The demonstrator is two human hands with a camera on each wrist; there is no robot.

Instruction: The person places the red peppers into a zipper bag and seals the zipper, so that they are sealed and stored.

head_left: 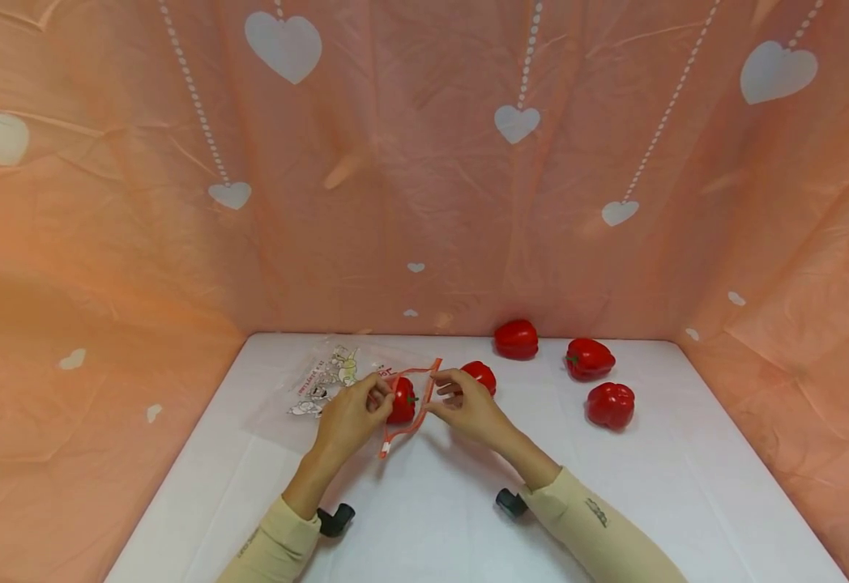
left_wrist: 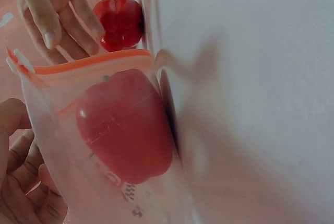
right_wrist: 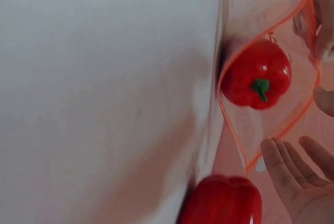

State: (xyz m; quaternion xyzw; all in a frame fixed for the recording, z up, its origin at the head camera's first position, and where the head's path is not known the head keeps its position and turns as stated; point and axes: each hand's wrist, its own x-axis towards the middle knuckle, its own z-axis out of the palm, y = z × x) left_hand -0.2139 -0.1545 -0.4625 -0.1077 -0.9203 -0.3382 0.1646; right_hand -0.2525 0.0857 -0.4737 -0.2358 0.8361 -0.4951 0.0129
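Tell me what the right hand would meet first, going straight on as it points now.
The right hand would likely meet the bag's orange rim first; the gap, if any, is hard to judge.

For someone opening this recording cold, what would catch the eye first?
Most likely the glossy red bell pepper inside a clear, orange-rimmed zip bag, between the left hand and right hand. Four more red bell peppers lie to the bag's right on the white tabletop. Behind it all hangs a peach-orange backdrop dotted with pale hearts.
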